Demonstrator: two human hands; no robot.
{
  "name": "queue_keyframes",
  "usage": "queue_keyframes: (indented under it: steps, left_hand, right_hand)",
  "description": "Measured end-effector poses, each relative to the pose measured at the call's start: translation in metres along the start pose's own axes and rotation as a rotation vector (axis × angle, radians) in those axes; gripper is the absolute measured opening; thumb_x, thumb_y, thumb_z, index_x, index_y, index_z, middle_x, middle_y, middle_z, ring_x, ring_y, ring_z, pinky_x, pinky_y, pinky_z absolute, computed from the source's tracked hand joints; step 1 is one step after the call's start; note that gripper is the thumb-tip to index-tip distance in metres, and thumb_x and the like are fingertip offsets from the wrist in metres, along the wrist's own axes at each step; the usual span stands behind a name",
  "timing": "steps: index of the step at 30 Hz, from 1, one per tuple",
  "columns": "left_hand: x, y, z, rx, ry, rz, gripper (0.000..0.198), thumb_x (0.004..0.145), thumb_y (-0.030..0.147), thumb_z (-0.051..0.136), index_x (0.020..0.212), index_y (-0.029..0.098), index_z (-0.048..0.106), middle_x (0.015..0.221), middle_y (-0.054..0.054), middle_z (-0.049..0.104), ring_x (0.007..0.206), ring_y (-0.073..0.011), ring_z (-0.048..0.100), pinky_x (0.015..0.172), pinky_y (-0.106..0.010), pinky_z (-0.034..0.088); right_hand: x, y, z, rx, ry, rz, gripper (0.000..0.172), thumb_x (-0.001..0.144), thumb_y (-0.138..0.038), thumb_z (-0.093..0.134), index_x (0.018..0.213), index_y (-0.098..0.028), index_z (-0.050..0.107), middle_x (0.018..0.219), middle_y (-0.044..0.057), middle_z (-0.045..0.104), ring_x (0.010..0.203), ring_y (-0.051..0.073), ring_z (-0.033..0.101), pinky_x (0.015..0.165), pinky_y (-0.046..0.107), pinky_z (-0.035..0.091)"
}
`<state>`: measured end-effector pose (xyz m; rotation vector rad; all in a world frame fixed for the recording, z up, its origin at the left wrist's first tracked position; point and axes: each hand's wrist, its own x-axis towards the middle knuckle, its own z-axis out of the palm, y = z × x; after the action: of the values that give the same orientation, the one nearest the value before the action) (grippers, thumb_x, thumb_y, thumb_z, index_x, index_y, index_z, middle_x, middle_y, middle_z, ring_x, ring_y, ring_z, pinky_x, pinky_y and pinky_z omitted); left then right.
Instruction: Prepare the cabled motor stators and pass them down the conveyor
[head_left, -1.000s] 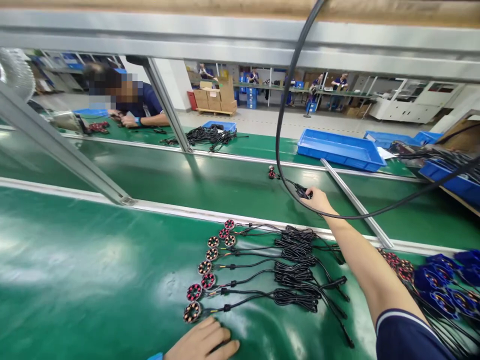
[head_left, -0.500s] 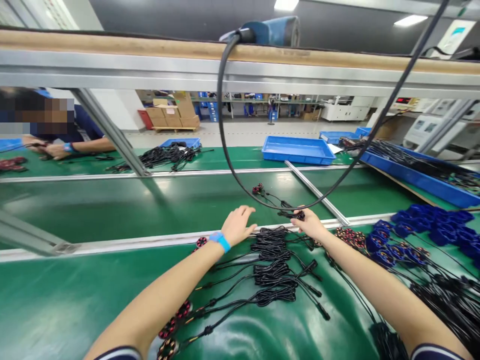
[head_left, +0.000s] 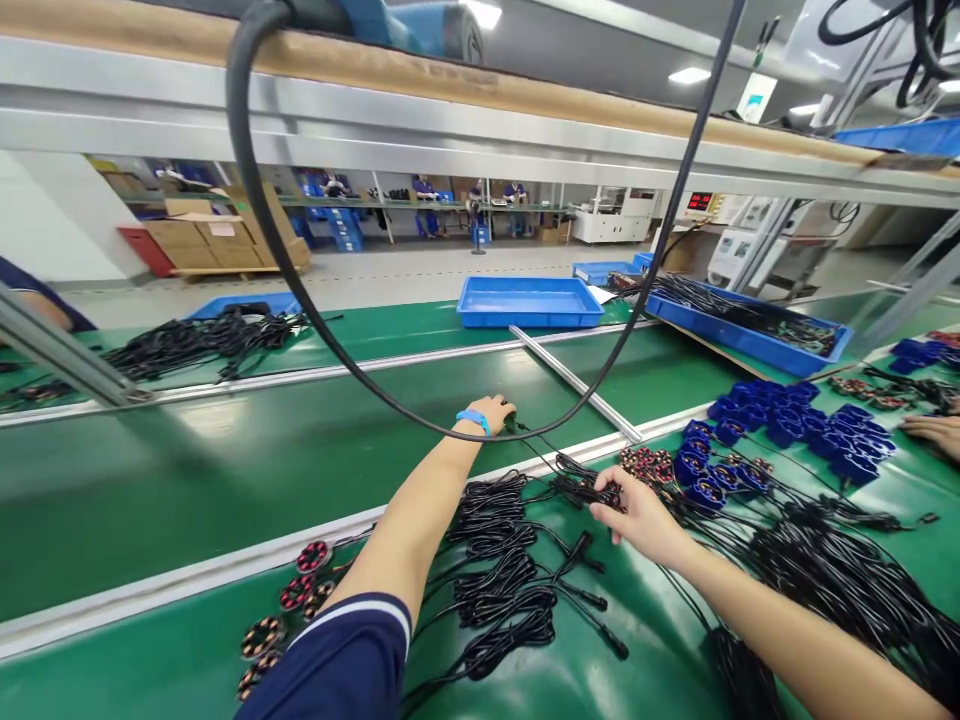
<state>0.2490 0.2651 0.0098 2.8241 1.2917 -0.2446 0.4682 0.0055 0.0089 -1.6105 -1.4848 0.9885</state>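
My left hand [head_left: 495,412] reaches over the green belt, its fingers closed round the stator end of a black cable; the hand mostly hides that stator. From there the lead runs back to a coiled cable bundle [head_left: 577,482] at the belt's near rail. My right hand [head_left: 637,512] has its thumb and fingers curved loosely round the right end of this bundle. Just nearer lie several coiled black cables [head_left: 502,580] in a row, with connectors pointing right. Their red and copper-coloured stators [head_left: 300,592] rest at the left, partly hidden by my left arm.
Blue housings [head_left: 787,415] and a large heap of black cables [head_left: 847,570] cover the right side. Another person's hand [head_left: 934,432] is at the right edge. A thick black cord [head_left: 330,350] loops down in front. Beyond the belt stands a blue tray [head_left: 529,318].
My left hand has moved forward over the belt and closed on the stator end. My right hand has brought the cable bundle nearer. The view has swung right.
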Motion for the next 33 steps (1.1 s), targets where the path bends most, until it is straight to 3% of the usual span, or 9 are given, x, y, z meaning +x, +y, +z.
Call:
queue_keyframes:
  steps: [4,7,10,13,16,19,25,30,33]
  left_hand:
    - [-0.02,-0.001,-0.004,-0.013,0.019,-0.023,0.029,0.098,0.026,0.056,0.125,0.02,0.059,0.125,-0.01,0.057,0.1,-0.0223,0.063,0.088,-0.041,0.054]
    - [-0.071,0.001,-0.014,-0.023,0.087,-0.067,0.03,0.096,0.02,0.052,0.125,0.025,0.06,0.125,-0.01,0.055,0.096,-0.0214,0.066,0.085,-0.035,0.054]
    - [-0.159,0.011,-0.021,-0.04,0.14,-0.155,0.033,0.095,0.018,0.05,0.126,0.026,0.058,0.127,-0.009,0.051,0.095,-0.0208,0.066,0.082,-0.032,0.054]
    - [-0.276,0.037,-0.013,-0.05,0.183,-0.242,0.029,0.094,0.02,0.054,0.123,0.026,0.058,0.128,-0.009,0.051,0.089,-0.0205,0.067,0.077,-0.032,0.055]
    - [-0.39,0.082,0.011,-0.071,0.192,-0.34,0.032,0.091,0.017,0.058,0.122,0.027,0.057,0.126,-0.008,0.052,0.081,-0.02,0.068,0.069,-0.032,0.057]
    - [-0.467,0.127,0.044,-0.157,0.148,-0.45,0.039,0.089,0.014,0.061,0.125,0.027,0.055,0.123,-0.008,0.053,0.079,-0.0202,0.069,0.065,-0.031,0.058]
    - [-0.512,0.148,0.096,-0.267,0.282,-0.572,0.031,0.091,0.027,0.068,0.117,0.022,0.053,0.116,-0.007,0.054,0.072,-0.0168,0.066,0.066,-0.03,0.058]
    - [-0.521,0.133,0.108,-0.404,0.427,-0.479,0.043,0.086,0.049,0.073,0.111,0.022,0.053,0.111,-0.006,0.053,0.079,-0.0174,0.064,0.075,-0.032,0.058]
    - [-0.528,0.126,0.107,-0.537,0.445,-0.381,0.028,0.096,0.046,0.058,0.107,0.021,0.054,0.112,-0.007,0.054,0.092,-0.0189,0.063,0.084,-0.033,0.056]
  right_hand:
    - [-0.005,-0.002,-0.011,0.015,0.062,0.031,0.036,0.078,-0.046,0.065,0.098,-0.023,0.046,0.056,-0.01,0.048,0.041,0.012,0.054,0.042,0.021,0.034]
    - [-0.024,-0.016,-0.022,0.084,0.05,0.033,0.04,0.076,-0.049,0.068,0.097,-0.023,0.046,0.061,-0.009,0.05,0.042,0.011,0.052,0.042,0.022,0.036]
    - [-0.059,-0.03,-0.029,0.107,-0.027,0.031,0.041,0.078,-0.05,0.072,0.098,-0.024,0.047,0.069,-0.007,0.048,0.045,0.009,0.049,0.043,0.023,0.041]
    - [-0.1,-0.033,-0.029,0.092,-0.171,0.039,0.039,0.082,-0.049,0.073,0.099,-0.024,0.049,0.076,-0.004,0.048,0.048,0.009,0.049,0.045,0.024,0.043]
    - [-0.133,-0.027,-0.018,0.09,-0.361,0.077,0.034,0.085,-0.047,0.071,0.1,-0.025,0.049,0.083,-0.003,0.05,0.048,0.007,0.048,0.045,0.023,0.043]
    - [-0.153,-0.021,0.003,0.065,-0.54,0.111,0.029,0.088,-0.044,0.068,0.098,-0.025,0.049,0.09,-0.002,0.051,0.048,0.005,0.047,0.045,0.021,0.041]
    - [-0.161,-0.022,0.033,-0.018,-0.647,0.056,0.028,0.085,-0.044,0.068,0.094,-0.023,0.052,0.102,0.001,0.053,0.049,0.004,0.043,0.044,0.021,0.041]
    - [-0.161,-0.021,0.037,-0.183,-0.582,-0.079,0.025,0.086,-0.044,0.066,0.094,-0.022,0.057,0.112,0.006,0.06,0.067,0.011,0.053,0.053,0.022,0.045]
    - [-0.164,-0.018,0.039,-0.268,-0.52,-0.128,0.024,0.086,-0.045,0.066,0.094,-0.024,0.061,0.113,0.008,0.063,0.093,0.021,0.062,0.06,0.024,0.049]
